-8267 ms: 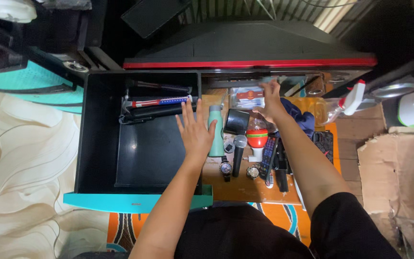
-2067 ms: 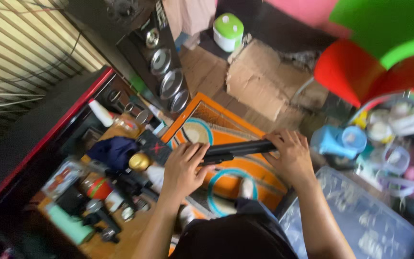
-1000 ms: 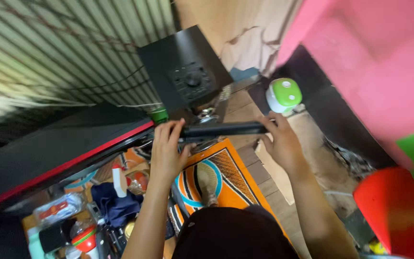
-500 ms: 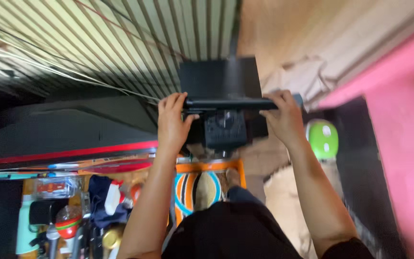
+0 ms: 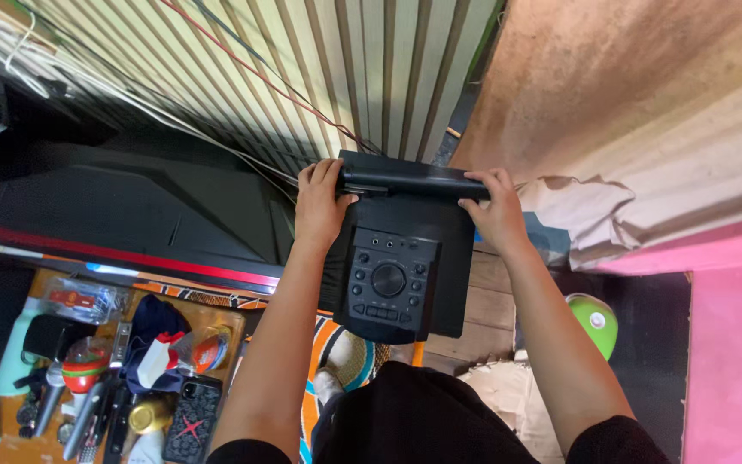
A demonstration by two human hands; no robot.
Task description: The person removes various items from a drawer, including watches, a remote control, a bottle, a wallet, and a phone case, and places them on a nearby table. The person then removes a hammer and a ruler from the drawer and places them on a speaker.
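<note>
Corrugated wall behind; both hands, left hand [image 5: 319, 204] and right hand [image 5: 495, 210], grasping black bar [image 5: 410, 182], now lowered onto speaker [image 5: 401, 275] top.

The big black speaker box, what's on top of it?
A long black bar lies along the back edge of the black speaker, gripped by the left hand and right hand. Nearer, a round knob with small buttons shows. Whatever lies under the bar is covered.

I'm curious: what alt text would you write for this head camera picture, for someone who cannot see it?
Seen from above, a person's left hand and right hand grip the two ends of a long black bar lying across the far edge of a black speaker with a control knob. Lower left, a wooden table is cluttered with small items.
</note>
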